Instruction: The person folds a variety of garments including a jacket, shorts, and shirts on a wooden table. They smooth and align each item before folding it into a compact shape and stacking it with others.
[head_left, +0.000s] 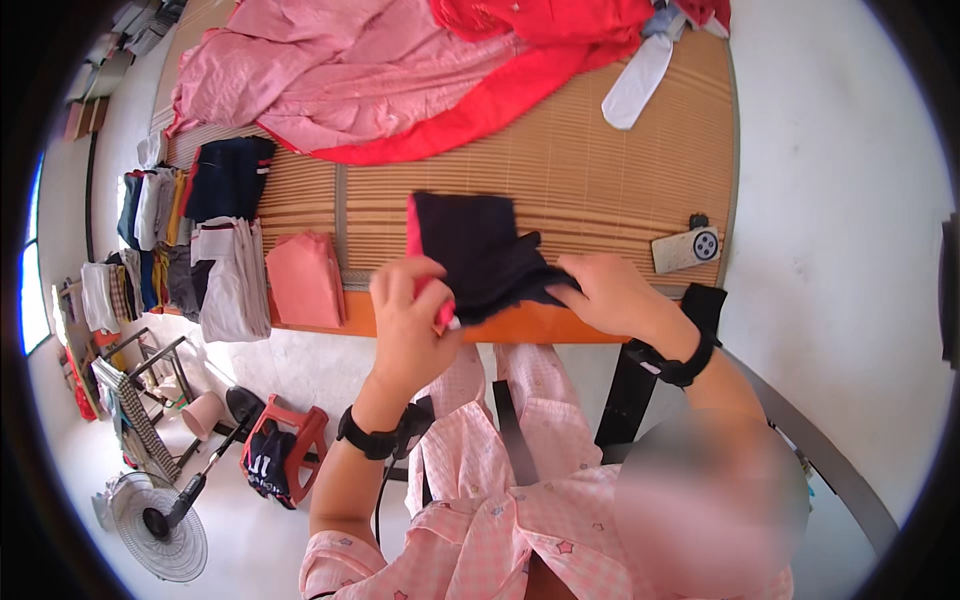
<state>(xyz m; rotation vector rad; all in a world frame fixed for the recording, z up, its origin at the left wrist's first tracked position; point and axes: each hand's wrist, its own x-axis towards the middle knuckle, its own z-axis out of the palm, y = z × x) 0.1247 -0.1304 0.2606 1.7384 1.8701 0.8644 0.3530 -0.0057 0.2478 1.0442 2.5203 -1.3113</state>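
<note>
A black garment with a pink-red edge (480, 244) lies partly folded on the bamboo mat at the near edge of the bed. My left hand (414, 311) grips its near left corner, where pink-red fabric shows between the fingers. At the garment's right side, my right hand (611, 292) pinches a dark, bunched edge between thumb and fingers. The garment's underside is hidden. Left of my left hand sits a folded salmon-pink cloth (304, 279).
Folded clothes (157, 206) stand in rows at the left. A red and pink quilt (360, 90) covers the far side. A phone (686, 249) rests on the right of the mat. On the floor are a red plastic stool (311, 435) and a fan (159, 525).
</note>
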